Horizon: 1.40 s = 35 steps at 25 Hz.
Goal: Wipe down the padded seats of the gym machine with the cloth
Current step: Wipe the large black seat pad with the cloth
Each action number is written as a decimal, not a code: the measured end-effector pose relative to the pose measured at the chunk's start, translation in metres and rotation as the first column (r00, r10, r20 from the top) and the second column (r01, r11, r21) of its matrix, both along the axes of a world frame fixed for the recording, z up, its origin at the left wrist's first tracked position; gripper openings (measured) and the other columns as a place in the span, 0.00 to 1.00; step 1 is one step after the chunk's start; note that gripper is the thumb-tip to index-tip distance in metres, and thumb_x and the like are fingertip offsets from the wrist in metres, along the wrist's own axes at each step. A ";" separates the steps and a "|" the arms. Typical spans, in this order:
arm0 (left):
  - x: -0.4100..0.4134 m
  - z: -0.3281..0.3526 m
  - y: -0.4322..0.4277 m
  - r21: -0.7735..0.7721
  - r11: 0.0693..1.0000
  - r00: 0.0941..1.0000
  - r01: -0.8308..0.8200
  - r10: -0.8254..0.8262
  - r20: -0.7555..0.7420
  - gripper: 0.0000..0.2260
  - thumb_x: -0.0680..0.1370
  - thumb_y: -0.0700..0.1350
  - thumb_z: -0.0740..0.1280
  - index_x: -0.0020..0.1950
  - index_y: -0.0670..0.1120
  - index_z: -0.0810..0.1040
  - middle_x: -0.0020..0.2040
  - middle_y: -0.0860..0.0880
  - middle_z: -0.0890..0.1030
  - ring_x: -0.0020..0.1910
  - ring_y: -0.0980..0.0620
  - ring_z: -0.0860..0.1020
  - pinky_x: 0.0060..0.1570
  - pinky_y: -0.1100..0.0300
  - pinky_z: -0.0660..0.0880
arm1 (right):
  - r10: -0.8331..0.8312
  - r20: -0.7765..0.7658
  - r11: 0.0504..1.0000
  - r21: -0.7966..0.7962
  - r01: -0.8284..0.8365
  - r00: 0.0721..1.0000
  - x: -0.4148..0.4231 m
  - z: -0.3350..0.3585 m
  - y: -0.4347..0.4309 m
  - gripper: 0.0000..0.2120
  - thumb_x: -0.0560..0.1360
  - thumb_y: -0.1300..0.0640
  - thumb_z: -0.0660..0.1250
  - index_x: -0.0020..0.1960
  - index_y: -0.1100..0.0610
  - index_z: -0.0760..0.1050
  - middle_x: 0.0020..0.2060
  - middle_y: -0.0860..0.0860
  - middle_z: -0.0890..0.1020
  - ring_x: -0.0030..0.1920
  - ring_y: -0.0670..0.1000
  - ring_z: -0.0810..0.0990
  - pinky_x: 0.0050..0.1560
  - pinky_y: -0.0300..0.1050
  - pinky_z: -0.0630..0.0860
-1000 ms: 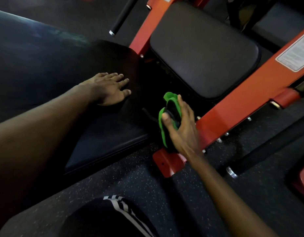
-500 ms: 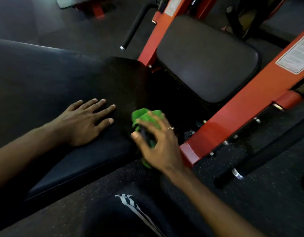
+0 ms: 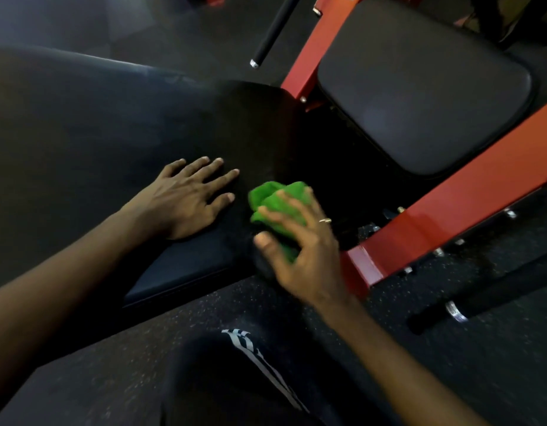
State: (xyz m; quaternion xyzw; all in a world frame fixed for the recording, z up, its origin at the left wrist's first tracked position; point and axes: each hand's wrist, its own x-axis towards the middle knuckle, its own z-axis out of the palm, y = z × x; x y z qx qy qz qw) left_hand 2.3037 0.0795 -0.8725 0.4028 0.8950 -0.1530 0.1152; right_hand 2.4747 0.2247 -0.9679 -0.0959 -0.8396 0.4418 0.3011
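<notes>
On the long black bench point(image 3: 97, 124) of a gym machine, a person's left hand point(image 3: 186, 199) lies flat, its fingers straight and slightly spread. Just to its right, the right hand point(image 3: 303, 250), a ring point(image 3: 325, 220) on one finger, grips a bunched green cloth point(image 3: 278, 207) at the bench's near corner. Beyond the right hand, a second black seat pad point(image 3: 419, 87) sits on the red frame point(image 3: 450, 192). Speckled floor point(image 3: 143, 348) lies below both hands.
</notes>
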 end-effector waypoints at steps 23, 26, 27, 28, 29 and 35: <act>-0.005 -0.003 -0.001 -0.009 1.000 1.000 0.003 -0.003 0.003 0.37 0.72 0.71 0.29 0.81 0.66 0.43 0.83 0.56 0.44 0.82 0.55 0.43 0.79 0.52 0.42 | -0.244 -0.090 0.969 0.004 0.246 0.966 -0.009 -0.066 0.094 0.07 0.78 0.56 0.70 0.53 0.56 0.85 0.57 0.51 0.83 0.63 0.50 0.80 0.63 0.56 0.77; -0.006 -0.002 -0.002 -0.010 1.000 1.000 0.006 -0.006 0.009 0.37 0.72 0.70 0.29 0.81 0.65 0.43 0.83 0.56 0.44 0.82 0.56 0.44 0.79 0.52 0.42 | -0.182 -0.129 0.983 -0.018 0.181 0.975 -0.015 -0.026 0.042 0.09 0.77 0.49 0.72 0.49 0.54 0.86 0.54 0.50 0.83 0.60 0.49 0.80 0.64 0.51 0.76; -0.006 -0.002 -0.001 -0.016 1.000 1.000 0.012 -0.011 0.014 0.37 0.71 0.70 0.29 0.81 0.65 0.43 0.83 0.56 0.45 0.82 0.56 0.44 0.79 0.52 0.42 | -0.101 -0.144 0.995 -0.005 0.102 0.984 -0.017 -0.010 0.013 0.12 0.76 0.47 0.72 0.50 0.54 0.86 0.55 0.51 0.83 0.61 0.50 0.80 0.66 0.50 0.74; -0.007 -0.001 -0.001 -0.017 1.000 1.000 0.018 -0.018 0.025 0.38 0.71 0.69 0.29 0.82 0.64 0.44 0.83 0.55 0.45 0.82 0.55 0.44 0.79 0.52 0.42 | -0.030 -0.151 0.999 0.018 0.034 0.988 -0.018 0.004 -0.015 0.14 0.76 0.45 0.72 0.50 0.54 0.86 0.56 0.51 0.83 0.63 0.51 0.79 0.69 0.49 0.73; -0.007 0.001 -0.001 -0.010 1.000 0.999 0.018 -0.018 0.036 0.38 0.72 0.68 0.30 0.82 0.62 0.45 0.83 0.54 0.46 0.82 0.55 0.45 0.79 0.53 0.43 | 0.019 -0.158 0.999 0.048 -0.011 0.987 -0.018 0.011 -0.034 0.14 0.75 0.44 0.72 0.51 0.54 0.86 0.57 0.52 0.83 0.65 0.52 0.78 0.70 0.48 0.72; 0.002 0.037 -0.067 -0.079 0.996 0.989 -0.049 0.037 -0.146 0.36 0.77 0.69 0.33 0.83 0.58 0.44 0.84 0.51 0.47 0.82 0.52 0.46 0.79 0.53 0.44 | -0.167 0.007 0.985 -0.031 0.167 0.986 -0.020 -0.031 0.064 0.09 0.76 0.50 0.71 0.53 0.52 0.86 0.57 0.49 0.83 0.62 0.47 0.81 0.64 0.52 0.77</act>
